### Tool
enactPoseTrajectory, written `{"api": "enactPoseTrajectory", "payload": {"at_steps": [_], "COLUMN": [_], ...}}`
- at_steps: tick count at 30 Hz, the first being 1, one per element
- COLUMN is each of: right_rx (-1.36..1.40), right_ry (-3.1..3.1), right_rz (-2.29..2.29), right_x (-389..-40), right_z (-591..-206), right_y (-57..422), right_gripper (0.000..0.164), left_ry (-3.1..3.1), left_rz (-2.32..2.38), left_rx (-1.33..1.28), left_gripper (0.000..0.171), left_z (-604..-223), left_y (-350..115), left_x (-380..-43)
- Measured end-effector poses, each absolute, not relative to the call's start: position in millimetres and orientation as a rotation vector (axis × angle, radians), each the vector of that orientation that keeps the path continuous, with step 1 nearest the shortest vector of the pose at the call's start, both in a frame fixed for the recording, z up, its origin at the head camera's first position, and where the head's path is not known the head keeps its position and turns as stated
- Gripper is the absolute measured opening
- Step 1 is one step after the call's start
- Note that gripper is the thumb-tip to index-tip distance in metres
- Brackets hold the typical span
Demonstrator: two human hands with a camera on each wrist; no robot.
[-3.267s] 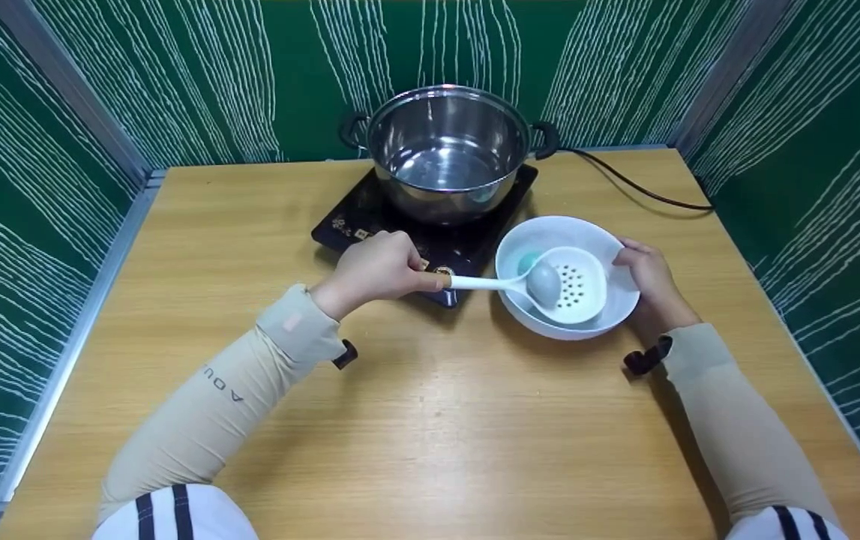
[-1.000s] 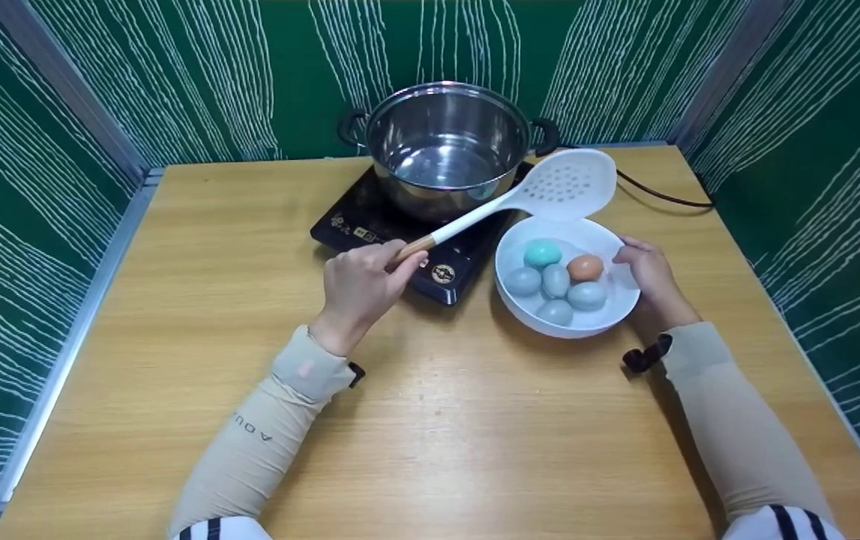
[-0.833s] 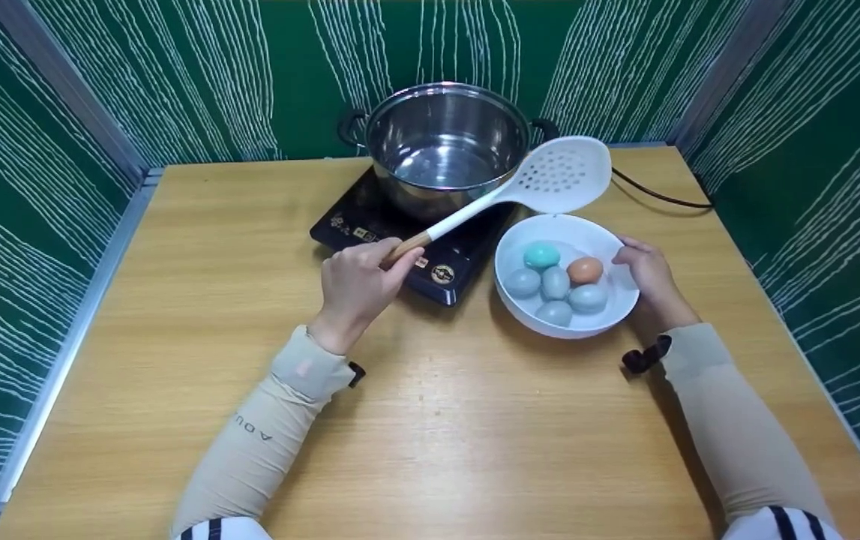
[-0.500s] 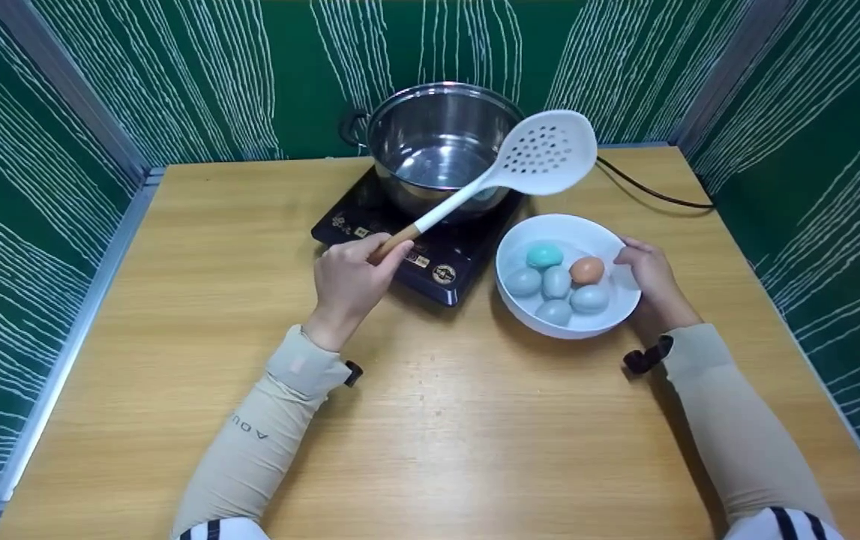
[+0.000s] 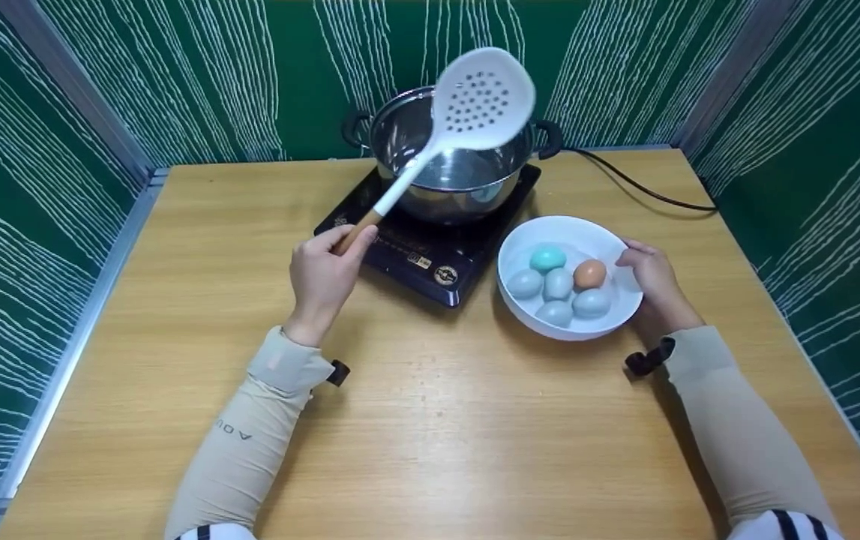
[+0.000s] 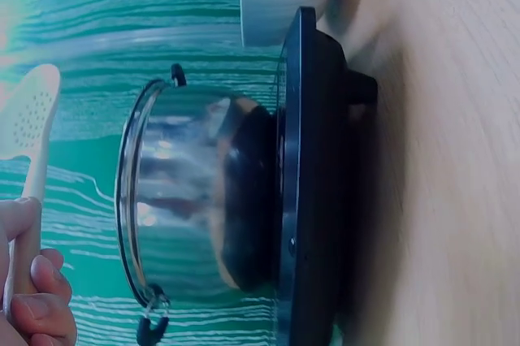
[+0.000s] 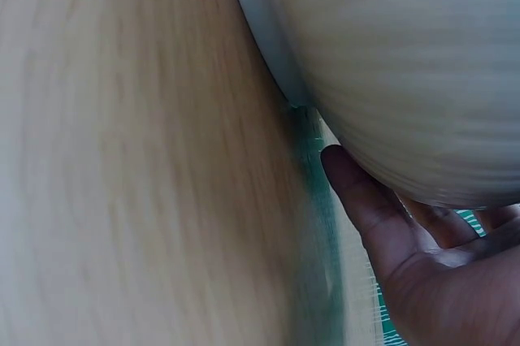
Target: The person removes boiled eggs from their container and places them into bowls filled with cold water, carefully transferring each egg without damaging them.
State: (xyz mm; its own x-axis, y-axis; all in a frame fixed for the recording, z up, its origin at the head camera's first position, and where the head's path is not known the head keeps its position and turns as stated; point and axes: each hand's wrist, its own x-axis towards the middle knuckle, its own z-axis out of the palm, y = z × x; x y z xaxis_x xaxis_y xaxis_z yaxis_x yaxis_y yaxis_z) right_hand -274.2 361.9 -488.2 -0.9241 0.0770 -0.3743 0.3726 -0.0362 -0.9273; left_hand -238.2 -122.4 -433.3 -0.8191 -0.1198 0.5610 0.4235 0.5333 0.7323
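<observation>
My left hand (image 5: 325, 274) grips the wooden end of a white slotted spoon (image 5: 482, 101), its thumb laid along the handle. The perforated head is raised above the steel pot (image 5: 448, 201) and carries nothing. In the left wrist view the spoon (image 6: 36, 135) is well above the pot's rim. My right hand (image 5: 653, 281) grips the right side of a white bowl (image 5: 564, 331), thumb at the rim and fingers against the outer wall, seen in the right wrist view. Inside the bowl lie a turquoise egg (image 5: 548, 259), an orange-brown egg (image 5: 589, 274) and several pale blue eggs (image 5: 557, 284).
The pot stands on a black induction cooker (image 5: 407, 262) at the back middle, with black side handles. A black cable (image 5: 647, 194) runs to the right edge of the wooden table (image 5: 430, 420). Green walls (image 5: 197, 75) with white streaks enclose the back and sides.
Earlier the spoon was in the bowl with a pale blue egg on it; then the spoon was lifted out without an egg. My left hand has swung it up and left over the pot. The right hand stayed.
</observation>
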Motion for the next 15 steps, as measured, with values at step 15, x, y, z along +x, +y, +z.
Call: {"api": "enactPoseTrajectory", "payload": {"at_steps": [15], "right_rx": [0.409], "right_ry": [2.106], "right_rz": [-2.041], "right_x": [-273], "right_z": [-490], "right_y": [361], "right_gripper": [0.069], "left_ry": [-2.013], "left_rz": [-1.590], "left_rx": [0.065], "left_gripper": [0.029], "left_z": [-444], "left_y": [-151], "left_x": [-251]}}
